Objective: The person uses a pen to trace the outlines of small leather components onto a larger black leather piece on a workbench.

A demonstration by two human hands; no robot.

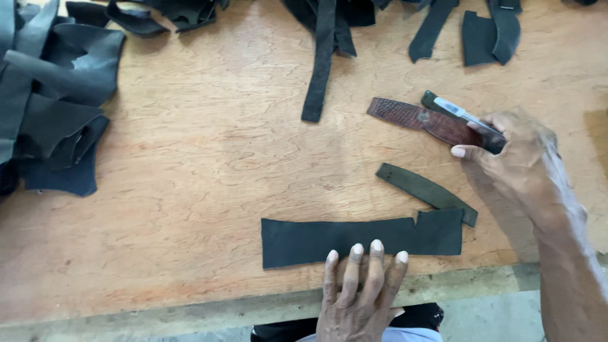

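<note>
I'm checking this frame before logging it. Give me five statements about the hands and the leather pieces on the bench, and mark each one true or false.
1. The left hand lies flat with its fingertips on the long dark leather strip. True.
2. The right hand is empty. False: it grips a knife.
3. The reddish textured piece lies under the knife by the right hand. True.
4. The curved olive strip is held in the left hand. False: it lies loose on the wooden table, between the two hands.
5. The heap of dark offcuts sits at the table's right edge. False: it is at the left.
</note>
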